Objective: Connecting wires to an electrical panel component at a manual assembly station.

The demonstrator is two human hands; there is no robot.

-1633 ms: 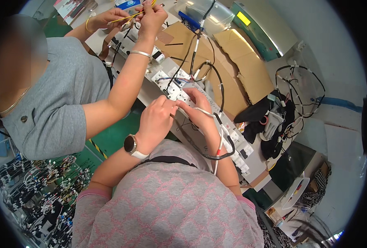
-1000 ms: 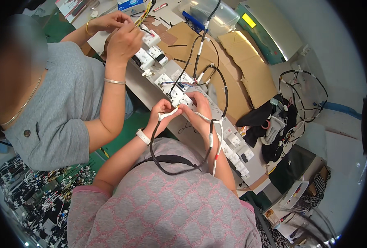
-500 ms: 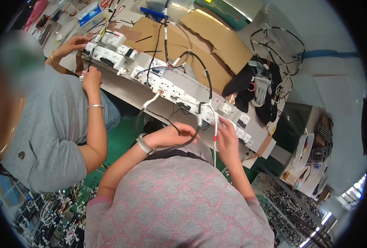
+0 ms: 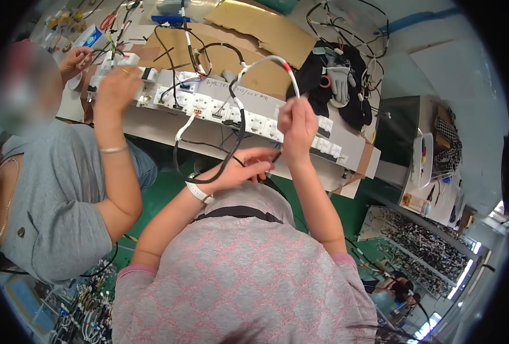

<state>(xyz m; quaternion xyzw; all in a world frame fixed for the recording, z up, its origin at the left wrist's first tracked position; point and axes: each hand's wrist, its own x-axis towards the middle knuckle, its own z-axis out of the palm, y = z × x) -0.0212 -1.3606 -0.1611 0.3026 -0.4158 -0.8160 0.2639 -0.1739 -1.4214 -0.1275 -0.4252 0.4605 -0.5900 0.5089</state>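
My right hand is raised over the front of the strip, its closed fingers gripping a white cable with a red band. That cable arches left into a black-sleeved wiring harness. Lower and to the left, my left hand has thumb and fingers drawn together around a thin black cable, partly hidden by the fingers. A loop of the harness crosses in front of my left wrist. A white wire branch plugs into a long strip of white connector blocks along the table edge.
At the left a co-worker in grey handles wires at the strip's far end. Torn cardboard lies behind the strip. Grey gloves rest on black cloth at the right, beside coiled cable. A side table holds a clear tray.
My right hand has risen with the white cable, which now arches above the strip instead of hanging down. The view has shifted. The co-worker's near hand has moved up.
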